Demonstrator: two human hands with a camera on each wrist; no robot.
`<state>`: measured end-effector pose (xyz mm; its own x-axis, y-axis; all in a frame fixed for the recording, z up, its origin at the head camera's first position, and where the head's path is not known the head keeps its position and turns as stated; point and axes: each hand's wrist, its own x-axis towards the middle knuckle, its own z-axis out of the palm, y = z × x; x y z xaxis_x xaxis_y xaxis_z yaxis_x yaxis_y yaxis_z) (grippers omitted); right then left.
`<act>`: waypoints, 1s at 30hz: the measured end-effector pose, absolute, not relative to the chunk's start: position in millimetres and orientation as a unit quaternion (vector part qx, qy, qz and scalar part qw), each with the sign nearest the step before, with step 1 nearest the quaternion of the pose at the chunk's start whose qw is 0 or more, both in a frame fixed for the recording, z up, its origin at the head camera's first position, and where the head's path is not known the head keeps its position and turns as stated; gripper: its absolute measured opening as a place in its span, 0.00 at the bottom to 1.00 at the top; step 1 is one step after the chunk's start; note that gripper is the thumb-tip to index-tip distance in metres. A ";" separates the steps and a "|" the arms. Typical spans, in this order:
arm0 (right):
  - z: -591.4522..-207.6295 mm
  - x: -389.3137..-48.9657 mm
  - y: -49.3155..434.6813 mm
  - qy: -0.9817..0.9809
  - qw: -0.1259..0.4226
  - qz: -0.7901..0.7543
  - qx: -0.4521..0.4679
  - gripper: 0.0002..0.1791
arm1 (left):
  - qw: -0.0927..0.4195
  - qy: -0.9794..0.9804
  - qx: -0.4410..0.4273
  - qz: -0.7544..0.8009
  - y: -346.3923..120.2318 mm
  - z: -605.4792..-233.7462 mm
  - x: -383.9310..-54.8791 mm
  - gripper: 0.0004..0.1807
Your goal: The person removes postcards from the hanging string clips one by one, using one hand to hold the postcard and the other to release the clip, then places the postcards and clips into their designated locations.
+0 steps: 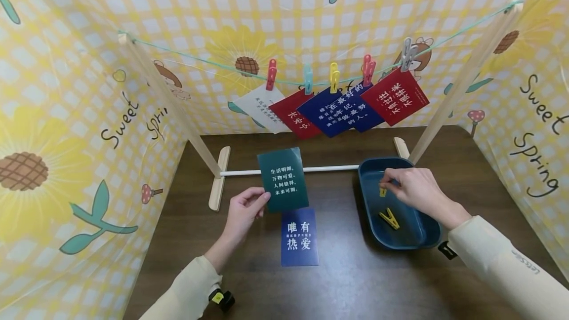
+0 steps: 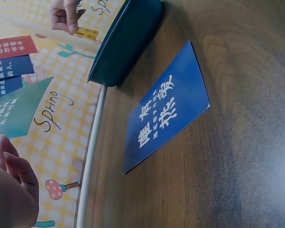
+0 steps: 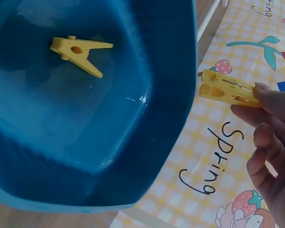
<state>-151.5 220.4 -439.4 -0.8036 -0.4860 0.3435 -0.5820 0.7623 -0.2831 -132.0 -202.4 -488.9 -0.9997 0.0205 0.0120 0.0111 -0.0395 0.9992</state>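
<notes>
My left hand (image 1: pixel 245 210) pinches a dark green card (image 1: pixel 284 180) with white writing by its lower left edge, thumb in front. Below that card a blue card (image 1: pixel 300 248) lies flat on the table, its top edge close under the green one in the head view. Over the blue tray (image 1: pixel 366 211), my right hand (image 1: pixel 413 191) pinches a yellow clothespin (image 3: pixel 230 89) by one end between thumb and finger. A second yellow clothespin (image 3: pixel 80 51) lies on the tray's bottom. In the left wrist view the green card (image 2: pixel 21 111) is held up beside the hanging cards.
A green string (image 1: pixel 195 58) runs between two wooden posts (image 1: pixel 166 102). Several cards hang on it from clothespins: a white card (image 1: pixel 260 107), red ones and blue ones. A white rod (image 1: pixel 331 168) joins the stand's feet. Patterned cloth (image 1: pixel 44 88) encloses the brown table (image 1: pixel 346 285).
</notes>
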 end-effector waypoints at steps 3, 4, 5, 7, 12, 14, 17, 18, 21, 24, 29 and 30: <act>-440.3 -149.6 222.4 -0.932 0.120 0.190 0.283 0.09 | 0.010 0.697 0.009 0.717 -199.8 -489.9 -130.4 0.10; -440.5 -149.0 223.0 -0.933 0.119 0.189 0.282 0.09 | 0.012 0.698 0.010 0.716 -199.0 -490.2 -129.8 0.10; -440.6 -148.4 223.7 -0.934 0.117 0.188 0.282 0.09 | 0.015 0.698 0.010 0.716 -198.3 -490.5 -129.2 0.10; -441.6 -147.3 224.9 -0.935 0.113 0.185 0.280 0.09 | 0.019 0.698 0.009 0.716 -197.5 -491.0 -128.1 0.10; -444.8 -144.8 227.8 -0.941 0.095 0.180 0.270 0.09 | 0.027 0.709 0.009 0.704 -197.3 -494.3 -125.6 0.09; -445.8 -143.9 229.2 -0.944 0.087 0.179 0.265 0.09 | 0.032 0.717 0.010 0.696 -197.5 -496.7 -124.2 0.09; -447.9 -143.0 231.3 -0.947 0.079 0.177 0.256 0.09 | 0.041 0.725 0.013 0.687 -196.7 -500.6 -121.6 0.09; -448.9 -142.7 231.9 -0.948 0.078 0.175 0.253 0.09 | 0.044 0.728 0.012 0.684 -196.1 -502.0 -120.6 0.09; -452.5 -141.2 233.2 -0.951 0.073 0.175 0.244 0.09 | 0.054 0.731 0.008 0.680 -193.7 -506.0 -117.8 0.09; -455.9 -139.0 234.4 -0.953 0.068 0.178 0.236 0.09 | 0.065 0.734 -0.002 0.676 -191.2 -509.5 -115.8 0.09; -459.1 -136.6 237.1 -0.956 0.063 0.178 0.223 0.08 | 0.079 0.734 -0.016 0.674 -189.6 -511.0 -114.0 0.08; -459.5 -136.4 237.7 -0.957 0.061 0.178 0.220 0.08 | 0.081 0.734 -0.017 0.674 -189.5 -510.6 -113.6 0.08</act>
<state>-136.4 237.7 -459.5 -0.8954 -0.4002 0.1953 -0.4437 0.8397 -0.3132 -113.6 -189.5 -510.6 -0.9864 0.0833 -0.1419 -0.1343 0.0902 0.9868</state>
